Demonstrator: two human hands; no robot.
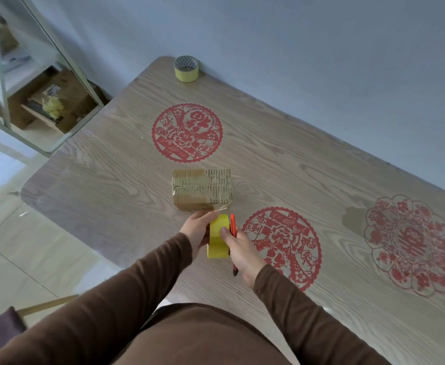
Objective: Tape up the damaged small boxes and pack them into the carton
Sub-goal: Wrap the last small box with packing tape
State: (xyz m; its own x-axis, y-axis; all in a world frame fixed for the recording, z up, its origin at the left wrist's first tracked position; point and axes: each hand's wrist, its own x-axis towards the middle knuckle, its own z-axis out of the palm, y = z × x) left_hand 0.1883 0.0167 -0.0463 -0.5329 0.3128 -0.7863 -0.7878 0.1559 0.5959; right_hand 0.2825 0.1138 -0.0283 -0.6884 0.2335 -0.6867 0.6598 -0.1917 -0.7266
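Centrally on the counter (110,180) a taped small box (201,189) is seen, closed. Just near of it, a yellow tape roll (218,237) is gripped by the left hand (196,229); roll and orange cutter (233,242) are clasped by the right hand (239,248). A second tape roll (186,68) is seen at the far edge.
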